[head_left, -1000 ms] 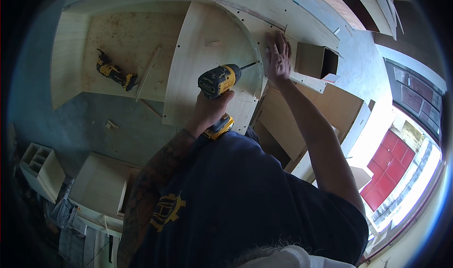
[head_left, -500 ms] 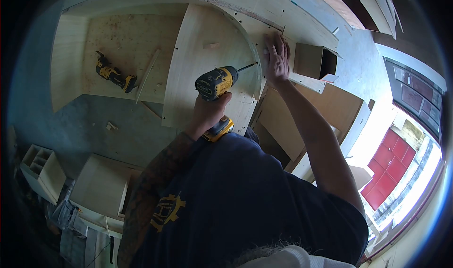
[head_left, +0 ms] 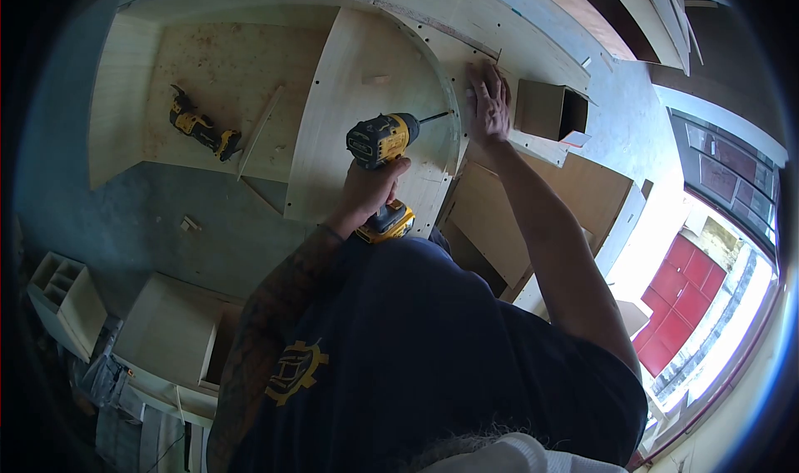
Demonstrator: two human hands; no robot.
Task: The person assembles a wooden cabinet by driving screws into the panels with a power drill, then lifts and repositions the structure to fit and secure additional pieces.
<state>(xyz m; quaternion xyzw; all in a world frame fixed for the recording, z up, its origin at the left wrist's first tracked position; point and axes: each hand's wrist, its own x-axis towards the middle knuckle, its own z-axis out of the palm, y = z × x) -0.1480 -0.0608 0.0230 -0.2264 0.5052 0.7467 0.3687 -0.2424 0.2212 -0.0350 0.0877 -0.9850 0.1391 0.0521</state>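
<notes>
My left hand (head_left: pixel 366 194) is wrapped around the grip of a yellow and black cordless drill (head_left: pixel 384 138). Its long bit points right, the tip right at the curved edge strip (head_left: pixel 454 131) of a pale wooden panel (head_left: pixel 349 98). On the far side of that curve my right hand (head_left: pixel 489 105) lies flat against the wood, fingers stretched out and nothing held. Close by it, to the right, stands an open cardboard box (head_left: pixel 539 109). A small wood offcut (head_left: pixel 376 80) rests on the panel above the drill.
A second yellow and black power tool (head_left: pixel 202 133) lies in the left compartment, near a thin wood strip (head_left: pixel 260 131). Wooden cabinet parts (head_left: pixel 499 211) stand right of my body. Lower left are a divided box (head_left: pixel 71 298) and a cabinet (head_left: pixel 171 323). A red door (head_left: pixel 681 294) shows outside.
The view has shifted slightly. The drill stays in my left hand with its bit at the curved edge, and my right hand keeps its place on the wood.
</notes>
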